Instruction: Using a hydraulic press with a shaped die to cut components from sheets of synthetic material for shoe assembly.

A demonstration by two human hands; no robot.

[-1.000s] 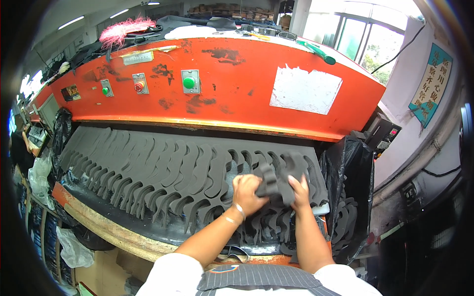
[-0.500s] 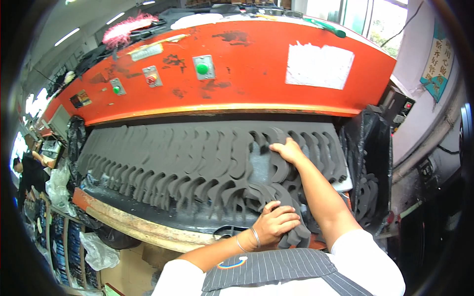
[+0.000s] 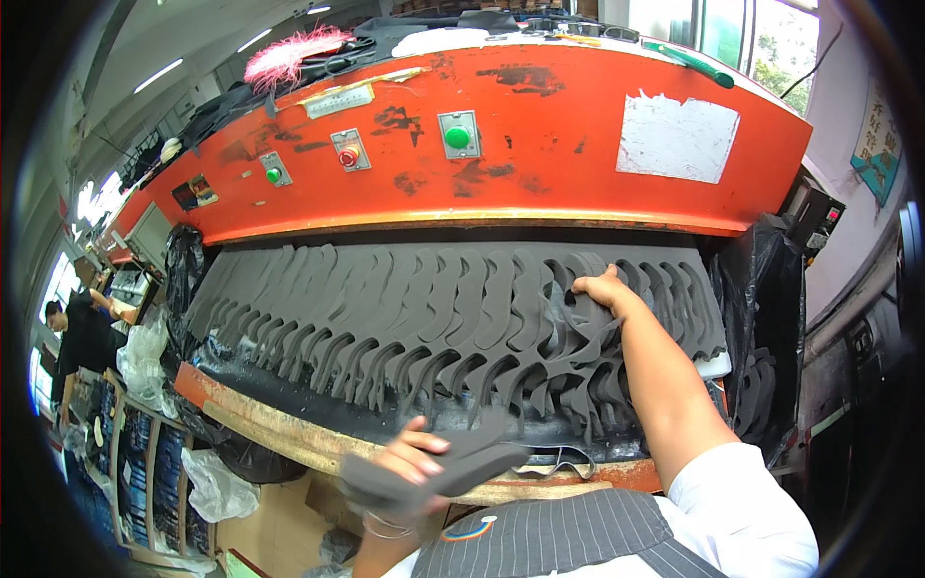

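In front of the bench edge, my left hand [image 3: 409, 460] is closed around a few curved dark grey foam pieces [image 3: 472, 470], blurred by motion. At the far right part of the bed, my right hand [image 3: 603, 289] grips a curved foam piece [image 3: 585, 310], thumb on its near side and the other fingers hidden. Around it lies a thick dark grey foam sheet [image 3: 409, 275] cut into rows of wavy strips. Its near ends [image 3: 361, 371] hang loose and fan out over the black bed.
Behind the foam stands an orange machine beam [image 3: 540, 144] with green and red push buttons. A worn wooden edge [image 3: 289, 429] borders the bed in front. Black bags [image 3: 766, 279] hang at the right. A person in black [image 3: 82, 337] is at the far left.
My left hand has lifted foam pieces off the near right of the bed and swung left towards me. My right hand stays at the sheet's far side. The view has shifted slightly.
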